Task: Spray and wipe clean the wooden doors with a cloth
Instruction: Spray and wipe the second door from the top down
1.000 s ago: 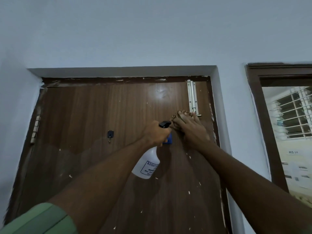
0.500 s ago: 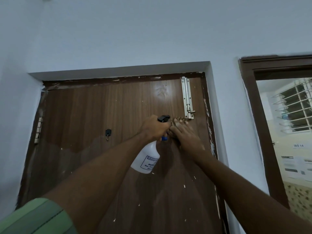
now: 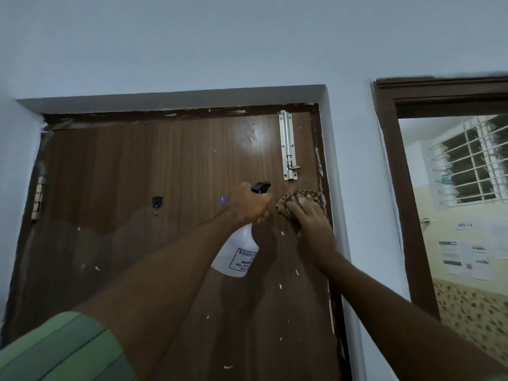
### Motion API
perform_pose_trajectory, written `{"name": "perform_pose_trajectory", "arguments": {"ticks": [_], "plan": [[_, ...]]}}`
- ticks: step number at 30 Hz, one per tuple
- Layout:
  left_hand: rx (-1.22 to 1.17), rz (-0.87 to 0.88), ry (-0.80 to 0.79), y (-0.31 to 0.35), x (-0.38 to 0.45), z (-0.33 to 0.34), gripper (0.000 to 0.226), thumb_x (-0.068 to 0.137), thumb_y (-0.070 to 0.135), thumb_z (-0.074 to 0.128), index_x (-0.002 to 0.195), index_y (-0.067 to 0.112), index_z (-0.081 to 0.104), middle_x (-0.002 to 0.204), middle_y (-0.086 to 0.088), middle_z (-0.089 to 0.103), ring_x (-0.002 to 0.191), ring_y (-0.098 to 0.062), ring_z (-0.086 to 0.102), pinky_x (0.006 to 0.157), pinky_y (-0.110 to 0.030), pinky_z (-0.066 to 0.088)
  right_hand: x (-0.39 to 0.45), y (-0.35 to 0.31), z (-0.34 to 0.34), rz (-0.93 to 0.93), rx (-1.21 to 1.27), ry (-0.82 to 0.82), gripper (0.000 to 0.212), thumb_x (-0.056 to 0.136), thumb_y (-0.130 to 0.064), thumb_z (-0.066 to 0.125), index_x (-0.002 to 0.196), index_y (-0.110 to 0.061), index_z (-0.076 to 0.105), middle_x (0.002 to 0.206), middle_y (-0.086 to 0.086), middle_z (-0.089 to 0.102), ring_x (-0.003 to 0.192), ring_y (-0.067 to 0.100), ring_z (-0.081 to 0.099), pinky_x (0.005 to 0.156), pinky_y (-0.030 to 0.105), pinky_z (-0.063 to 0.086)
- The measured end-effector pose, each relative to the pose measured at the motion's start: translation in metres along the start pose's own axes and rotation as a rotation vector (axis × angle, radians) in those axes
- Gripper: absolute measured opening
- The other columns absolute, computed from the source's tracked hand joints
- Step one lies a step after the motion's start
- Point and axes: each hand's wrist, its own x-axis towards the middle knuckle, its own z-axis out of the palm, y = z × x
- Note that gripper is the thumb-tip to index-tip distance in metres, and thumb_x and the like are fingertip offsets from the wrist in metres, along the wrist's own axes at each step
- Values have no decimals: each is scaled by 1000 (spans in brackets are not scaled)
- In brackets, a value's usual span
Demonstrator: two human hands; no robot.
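1. Wooden door (image 3: 154,166), brown, shut in a white wall (image 3: 247,45), flecked with pale paint spots across the lower half.
2. Left hand (image 3: 248,204) curled round the neck of a white spray bottle (image 3: 238,255), black nozzle (image 3: 261,187) sticking out above the knuckles and aimed at the door, labelled body hanging below the fist.
3. Right hand (image 3: 309,215) laid with fingers spread over a brown patterned cloth (image 3: 298,196), pressing it flat against the door near the right edge, just below the silver latch bolt (image 3: 287,145); cloth bunched above the fingertips and trailing under the palm.
4. Bottle and cloth close together, just left and right of each other, not touching.
5. Small dark key (image 3: 156,203) hanging on the door, well left of the bottle; hinge (image 3: 38,198) at the far left edge.
6. Green striped sleeve (image 3: 60,350) at the near left corner.
7. At the right, a dark doorframe (image 3: 395,188) opening onto a barred window (image 3: 472,160) and papers (image 3: 464,257) stuck on a pale wall.
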Motion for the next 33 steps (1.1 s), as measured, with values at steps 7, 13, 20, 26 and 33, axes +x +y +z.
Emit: {"name": "perform_pose_trajectory", "arguments": {"ticks": [7, 13, 20, 26, 33], "plan": [[48, 67, -41, 11, 5, 9, 25, 104, 22, 62, 85, 8, 71, 64, -1, 72, 44, -7, 62, 46, -20, 47, 76, 20, -11, 227, 39, 124, 67, 82, 15, 53, 143, -12, 57, 155, 14, 48, 142, 36, 45, 109, 55, 48], [17, 46, -36, 7, 7, 18, 24, 103, 19, 61, 87, 5, 71, 69, -6, 73, 45, -8, 61, 50, -23, 49, -22, 14, 1, -84, -62, -51, 50, 94, -25, 48, 144, -17, 56, 154, 14, 48, 143, 38, 43, 107, 57, 49], [-80, -5, 19, -6, 8, 22, 27, 101, 18, 61, 84, 1, 73, 71, -12, 74, 49, -15, 61, 45, -24, 47, 39, 39, -20, -93, -42, -37, 64, 79, 11, 64, 137, -16, 63, 153, 13, 51, 142, 38, 44, 108, 57, 48], [-86, -58, 41, -16, -9, 28, 28, 99, 19, 62, 78, 4, 73, 69, -10, 73, 44, -12, 58, 45, -22, 47, -62, -3, 28, -61, 34, 58, 50, 93, -5, 68, 140, -20, 61, 157, 8, 48, 148, 34, 39, 122, 51, 33], [-89, -66, 48, -24, -19, 29, 27, 98, 14, 61, 74, 4, 69, 70, -12, 71, 39, -9, 54, 42, -19, 43, -8, 15, 13, 0, 57, 38, 59, 85, 5, 60, 138, -21, 61, 155, 6, 48, 144, 33, 43, 108, 54, 48]]}}
